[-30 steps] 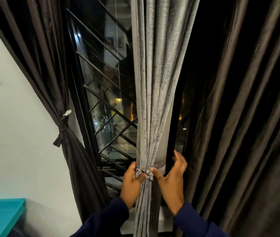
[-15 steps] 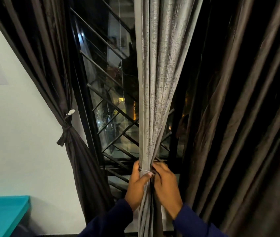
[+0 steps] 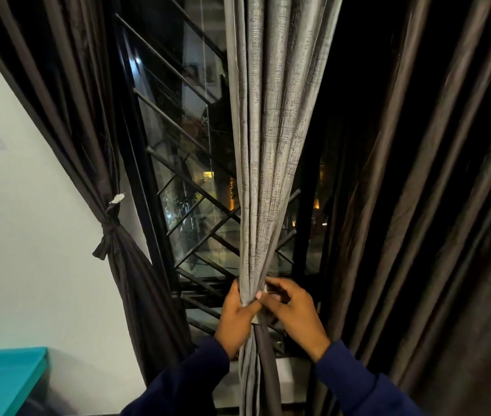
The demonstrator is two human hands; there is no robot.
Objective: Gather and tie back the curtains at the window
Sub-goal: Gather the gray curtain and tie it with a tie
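Observation:
A grey textured curtain [image 3: 268,145] hangs down the middle of the window, gathered into a narrow bundle. My left hand [image 3: 236,316] wraps the bundle from the left, thumb across the front. My right hand [image 3: 293,310] presses in from the right, fingers curled on the grey tie band [image 3: 255,318] that circles the bundle. A dark brown curtain [image 3: 94,121] on the left is gathered and knotted with its own tie [image 3: 107,232]. A wide dark brown curtain [image 3: 424,205] hangs loose on the right.
Behind the curtains is a window with a black metal grille [image 3: 196,205] and night outside. A white wall [image 3: 28,235] fills the left side. A teal surface [image 3: 1,379] sits at the lower left, and the white sill [image 3: 292,376] lies below the window.
My right hand has come in from an open, raised pose and closed on the tie at the grey bundle. Both hands now sit tight together on it. The view has shifted slightly.

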